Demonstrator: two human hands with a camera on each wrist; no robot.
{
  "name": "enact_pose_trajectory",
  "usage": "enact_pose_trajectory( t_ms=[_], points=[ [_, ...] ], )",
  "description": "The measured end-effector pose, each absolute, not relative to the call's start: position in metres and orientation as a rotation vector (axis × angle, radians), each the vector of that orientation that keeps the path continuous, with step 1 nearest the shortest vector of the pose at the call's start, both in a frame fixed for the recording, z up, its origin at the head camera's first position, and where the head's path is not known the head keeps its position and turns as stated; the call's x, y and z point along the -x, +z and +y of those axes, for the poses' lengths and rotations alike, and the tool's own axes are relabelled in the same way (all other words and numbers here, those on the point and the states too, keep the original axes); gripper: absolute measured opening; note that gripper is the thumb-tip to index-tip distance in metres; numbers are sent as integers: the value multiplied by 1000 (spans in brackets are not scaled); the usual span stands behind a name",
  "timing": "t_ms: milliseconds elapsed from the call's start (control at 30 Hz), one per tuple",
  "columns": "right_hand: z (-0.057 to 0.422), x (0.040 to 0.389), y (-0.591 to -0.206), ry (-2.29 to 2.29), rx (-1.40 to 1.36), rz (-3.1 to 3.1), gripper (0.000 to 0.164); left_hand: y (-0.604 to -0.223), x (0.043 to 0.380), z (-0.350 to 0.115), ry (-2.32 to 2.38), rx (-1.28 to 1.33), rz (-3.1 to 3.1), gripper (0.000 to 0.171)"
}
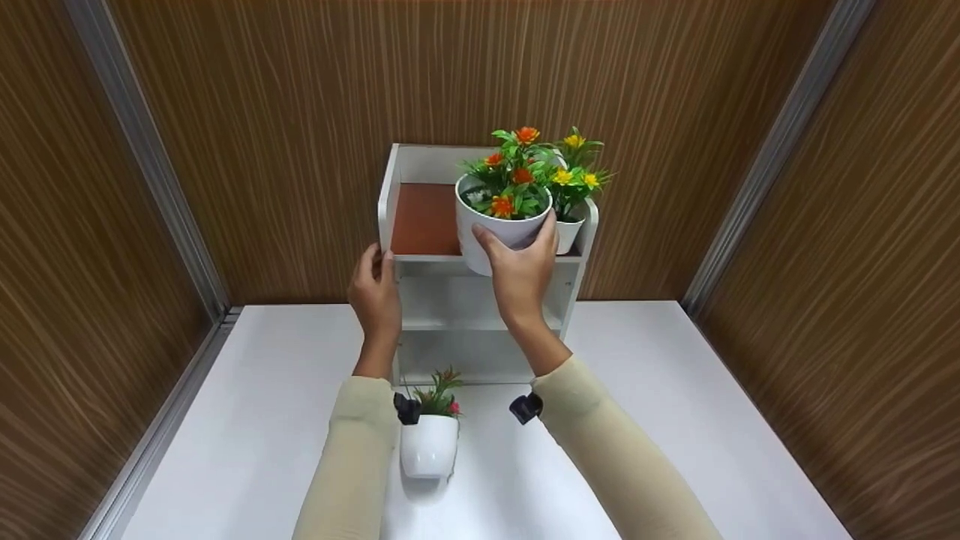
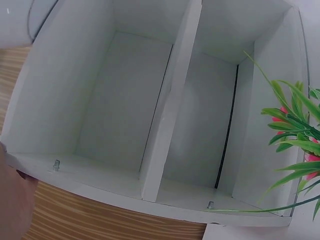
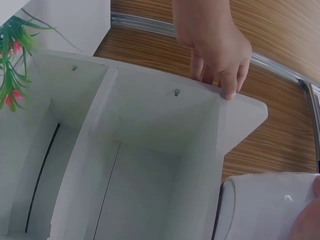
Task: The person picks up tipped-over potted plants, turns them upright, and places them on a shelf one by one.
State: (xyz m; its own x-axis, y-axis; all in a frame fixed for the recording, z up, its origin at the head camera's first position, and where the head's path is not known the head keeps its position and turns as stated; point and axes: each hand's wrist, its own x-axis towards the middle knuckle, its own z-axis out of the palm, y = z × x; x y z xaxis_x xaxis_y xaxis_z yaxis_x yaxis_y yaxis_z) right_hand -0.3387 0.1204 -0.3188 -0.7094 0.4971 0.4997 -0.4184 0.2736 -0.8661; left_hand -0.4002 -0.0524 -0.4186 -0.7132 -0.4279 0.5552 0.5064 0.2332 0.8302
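My right hand (image 1: 525, 277) grips a white flowerpot (image 1: 480, 240) with orange artificial flowers, thumb and fingers on either side of it. The pot is at the front of the top tier of a small white shelf (image 1: 480, 304); whether its base touches the board I cannot tell. At the shelf's upper left side, my left hand (image 1: 375, 292) holds the side panel. The right wrist view shows that left hand (image 3: 220, 55) with its thumb on the panel's front edge and fingers behind. A smaller white pot (image 1: 568, 236) with yellow flowers stands at the right of the top tier.
A third white pot (image 1: 429, 446) with pink flowers stands on the white table (image 1: 247, 420) before the shelf, near my left sleeve. Brown board (image 1: 424, 217) covers the top tier. Two white compartments lie below. Wood-grain walls (image 1: 315, 150) enclose the table.
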Motion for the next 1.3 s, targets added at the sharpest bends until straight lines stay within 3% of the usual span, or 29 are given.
enact_pose_trajectory(
  t_ms=[1300],
  points=[
    [111, 381, -303, 1429, 189, -1927, 115, -415, 400, -52, -1562, 70, -1753, 34]
  ],
)
